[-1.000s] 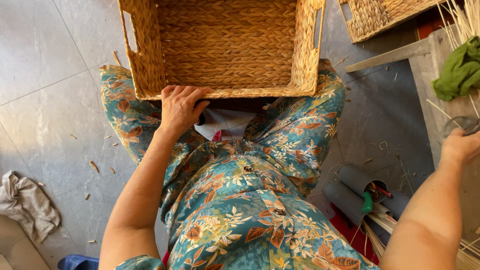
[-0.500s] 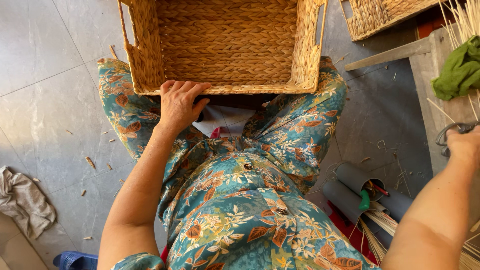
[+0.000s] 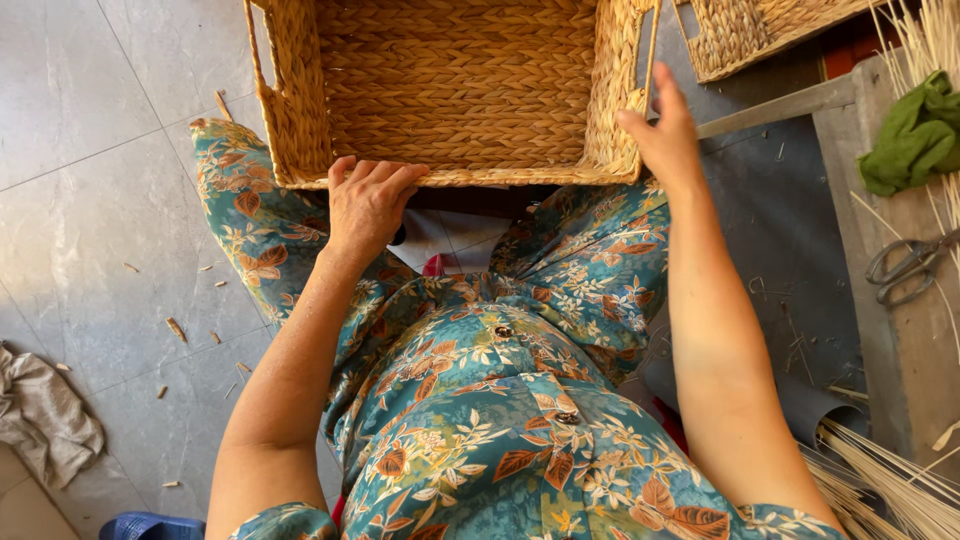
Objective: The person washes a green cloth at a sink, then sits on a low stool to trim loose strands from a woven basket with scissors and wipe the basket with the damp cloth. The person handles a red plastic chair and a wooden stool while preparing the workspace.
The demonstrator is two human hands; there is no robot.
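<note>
A seated person in a floral dress steadies a rectangular woven basket (image 3: 455,90) resting against the knees. The left hand (image 3: 368,203) curls its fingers over the near rim; the right hand (image 3: 662,135) grips the right wall, thumb inside. Scissors (image 3: 908,268) and a green cloth (image 3: 915,135) lie on the table (image 3: 905,340) at right; a second basket (image 3: 760,30) sits farther off.
</note>
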